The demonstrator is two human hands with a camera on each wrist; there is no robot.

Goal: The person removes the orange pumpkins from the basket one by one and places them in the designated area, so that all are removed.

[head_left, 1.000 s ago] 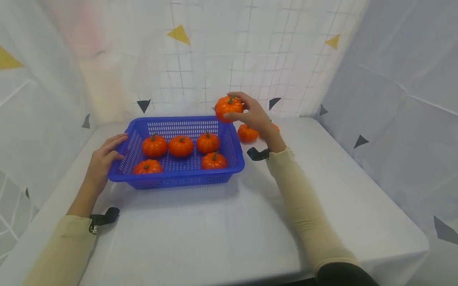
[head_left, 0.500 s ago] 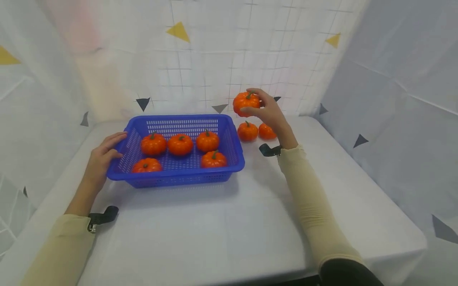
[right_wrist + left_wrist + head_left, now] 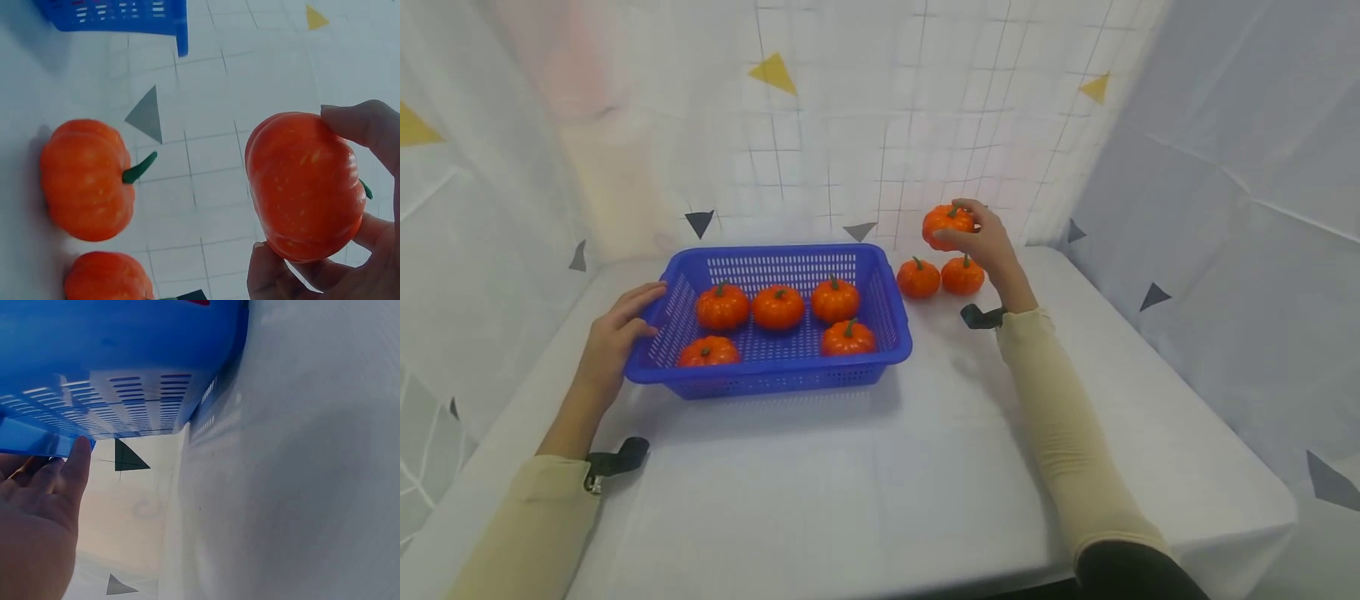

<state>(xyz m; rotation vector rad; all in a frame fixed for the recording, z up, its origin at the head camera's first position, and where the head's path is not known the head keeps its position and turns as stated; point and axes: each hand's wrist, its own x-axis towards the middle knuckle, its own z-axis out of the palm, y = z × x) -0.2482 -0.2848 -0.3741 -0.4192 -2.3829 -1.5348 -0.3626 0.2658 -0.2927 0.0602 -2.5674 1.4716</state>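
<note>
A white-covered tabletop [image 3: 760, 500] with a rounded near right corner fills the lower part of the head view. Pale sheeting stands around it: the back sheet [image 3: 857, 92] bears thin grid lines and yellow and dark triangles, and the right-hand sheet [image 3: 1240, 167] is greyer and creased.

A blue perforated plastic basket [image 3: 767, 367] sits left of centre on the tabletop, its rim flared and its long side facing the person. Five small orange pumpkins with green stems are inside: three in a back row [image 3: 778, 308], the left two close together, and one near each front corner, left [image 3: 709, 352] and right [image 3: 848, 339]. Just beyond the basket's right end, two more pumpkins stand side by side on the tabletop, the nearer to the basket [image 3: 917, 280] and its neighbour [image 3: 962, 277].

The right hand [image 3: 988, 242] pinches another pumpkin [image 3: 942, 228] between thumb and fingers, holding it in the air above that pair. The left hand [image 3: 608, 337] touches the basket's left rim; some fingertips are hidden there, so I cannot tell whether they curl round it. Both arms wear cream sleeves [image 3: 1067, 442] and dark wrist mounts [image 3: 619, 456].
</note>
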